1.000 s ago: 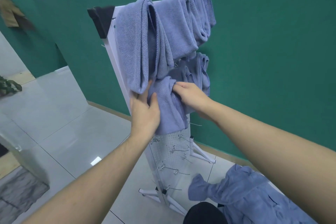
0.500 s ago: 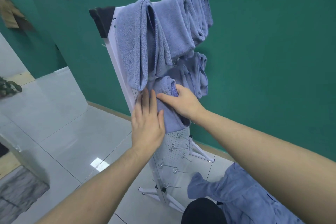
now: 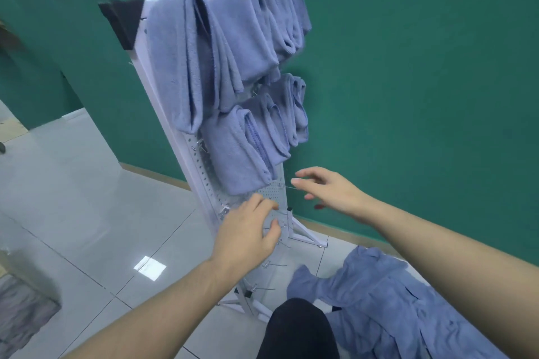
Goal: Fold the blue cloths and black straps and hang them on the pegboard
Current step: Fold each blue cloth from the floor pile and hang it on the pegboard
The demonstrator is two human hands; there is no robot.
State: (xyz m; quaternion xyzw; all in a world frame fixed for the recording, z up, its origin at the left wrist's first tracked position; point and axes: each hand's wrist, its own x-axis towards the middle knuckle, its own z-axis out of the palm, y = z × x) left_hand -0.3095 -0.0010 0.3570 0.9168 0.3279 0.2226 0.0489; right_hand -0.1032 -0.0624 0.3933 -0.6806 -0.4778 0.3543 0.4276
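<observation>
- Pile of unfolded blue cloths (image 3: pixel 388 306) lay on the floor (image 3: pixel 87 213) at lower right, nearest the camera; a dark rounded shape (image 3: pixel 297 329) sat just left of it, can't tell what.
- Next step, by my read: grab one cloth from the pile, fold it narrow with edges square, and drape it over a free hook (image 3: pixel 269 264) low on the board.
- Left hand (image 3: pixel 248 237) was in front of the lower pegboard (image 3: pixel 271 198), fingers loosely spread, holding nothing; contact with the board unclear.
- Right hand (image 3: pixel 329 191) hovered just right of the board edge, fingers spread wide, empty.
- Lowest hung cloth (image 3: pixel 233 154) sat just above both hands, not touched.
- More folded cloths (image 3: pixel 221 44) filled the upper rows; a black piece (image 3: pixel 124 20) sat at the top-left corner.
</observation>
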